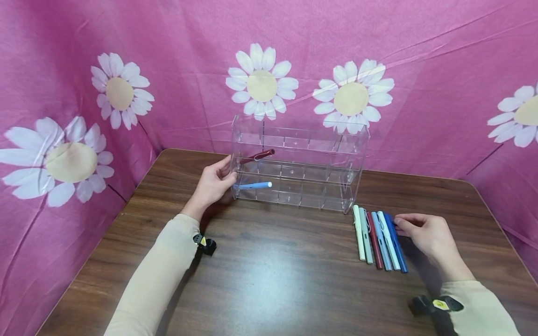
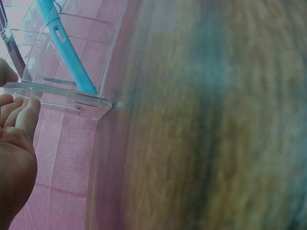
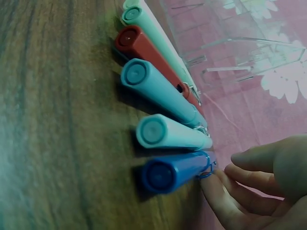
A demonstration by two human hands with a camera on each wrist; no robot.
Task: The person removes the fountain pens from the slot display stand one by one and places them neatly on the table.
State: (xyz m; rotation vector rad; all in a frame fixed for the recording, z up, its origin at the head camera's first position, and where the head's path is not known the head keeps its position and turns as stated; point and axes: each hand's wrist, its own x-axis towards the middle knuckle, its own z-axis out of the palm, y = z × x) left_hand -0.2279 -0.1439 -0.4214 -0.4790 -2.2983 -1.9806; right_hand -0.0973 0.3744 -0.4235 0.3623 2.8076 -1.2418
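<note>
We see the dark blue pen (image 1: 396, 242) at the rack's four o'clock, outermost of six on the tabletop (image 1: 260, 298). The right hand (image 1: 430, 238) meets it from three o'clock, its grip loosely parted, fingertips at the clip. At nine o'clock the left hand (image 1: 212, 186) pinches the clear acrylic rack (image 1: 298, 169). We judge this a pick-up; next calls for closing thumb and finger on the pen.
</note>
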